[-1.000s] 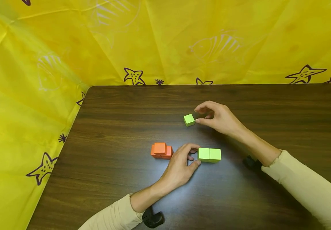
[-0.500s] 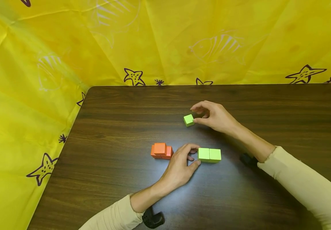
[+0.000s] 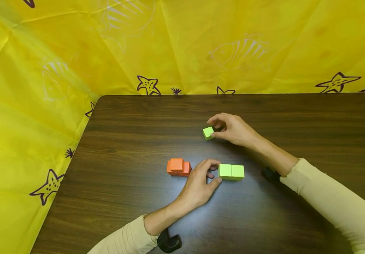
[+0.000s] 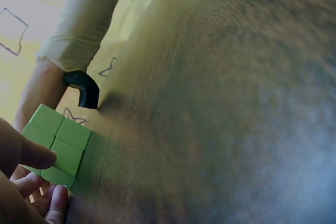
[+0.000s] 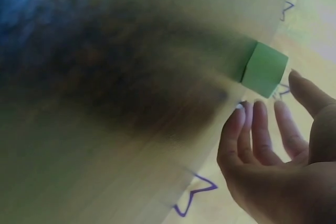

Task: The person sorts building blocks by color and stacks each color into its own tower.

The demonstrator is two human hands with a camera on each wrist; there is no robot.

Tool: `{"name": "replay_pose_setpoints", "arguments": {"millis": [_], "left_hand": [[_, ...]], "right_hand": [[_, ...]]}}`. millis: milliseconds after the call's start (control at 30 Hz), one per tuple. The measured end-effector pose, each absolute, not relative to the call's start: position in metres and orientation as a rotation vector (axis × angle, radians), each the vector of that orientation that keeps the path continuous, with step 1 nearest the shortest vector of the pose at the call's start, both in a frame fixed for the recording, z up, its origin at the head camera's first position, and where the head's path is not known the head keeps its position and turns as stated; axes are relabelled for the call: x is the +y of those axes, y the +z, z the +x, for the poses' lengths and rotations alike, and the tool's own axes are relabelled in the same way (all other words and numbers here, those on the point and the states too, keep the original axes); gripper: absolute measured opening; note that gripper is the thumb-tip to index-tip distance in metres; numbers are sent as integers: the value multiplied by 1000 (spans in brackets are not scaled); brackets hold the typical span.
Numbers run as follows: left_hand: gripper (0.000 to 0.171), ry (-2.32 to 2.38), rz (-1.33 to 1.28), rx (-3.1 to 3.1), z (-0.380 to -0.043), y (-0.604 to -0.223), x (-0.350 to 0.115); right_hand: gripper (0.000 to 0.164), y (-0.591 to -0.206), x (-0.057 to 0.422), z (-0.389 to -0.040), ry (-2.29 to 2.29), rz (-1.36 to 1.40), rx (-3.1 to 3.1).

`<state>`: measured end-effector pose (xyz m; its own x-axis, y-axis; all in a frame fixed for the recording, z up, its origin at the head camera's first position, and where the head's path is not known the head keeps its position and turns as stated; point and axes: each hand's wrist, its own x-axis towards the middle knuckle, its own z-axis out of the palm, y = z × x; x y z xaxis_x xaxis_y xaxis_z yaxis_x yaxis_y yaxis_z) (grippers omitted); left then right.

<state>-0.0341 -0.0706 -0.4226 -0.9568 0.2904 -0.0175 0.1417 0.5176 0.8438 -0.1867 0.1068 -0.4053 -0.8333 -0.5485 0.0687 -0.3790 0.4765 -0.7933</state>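
Observation:
My left hand (image 3: 198, 181) is at the left end of a block of joined light-green cubes (image 3: 231, 171). Its thumb is on the near side and its index finger at the far corner, pinching that end. In the left wrist view the thumb overlaps the green cubes (image 4: 68, 153), which stand in stacked rows. Farther back on the table, a single green cube (image 3: 208, 133) lies by my right hand (image 3: 234, 129). That thumb overlaps the cube's right corner, while the other fingers are spread apart beyond it. In the right wrist view, a gap shows between the fingers and the cube (image 5: 265, 70).
Orange blocks (image 3: 177, 166) are stacked just left of my left hand. The dark wooden table (image 3: 122, 130) meets a yellow patterned cloth (image 3: 182, 46) at its back and left edges. A black wrist device (image 3: 168, 242) hangs below the left sleeve.
My right hand has moved left, bringing its thumb over the single green cube's corner and its index finger behind it. The left hand and the blocks have stayed in place.

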Motion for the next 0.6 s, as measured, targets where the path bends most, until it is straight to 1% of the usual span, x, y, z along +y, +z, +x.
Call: {"name": "replay_pose_setpoints", "arguments": {"millis": [400, 600], "left_hand": [[39, 1417, 372, 2597, -34, -423, -71], [38, 1423, 372, 2591, -34, -423, -71]], "right_hand": [[33, -407, 103, -188, -1234, -766, 2517], [33, -407, 101, -189, -1192, -756, 2528]]}}
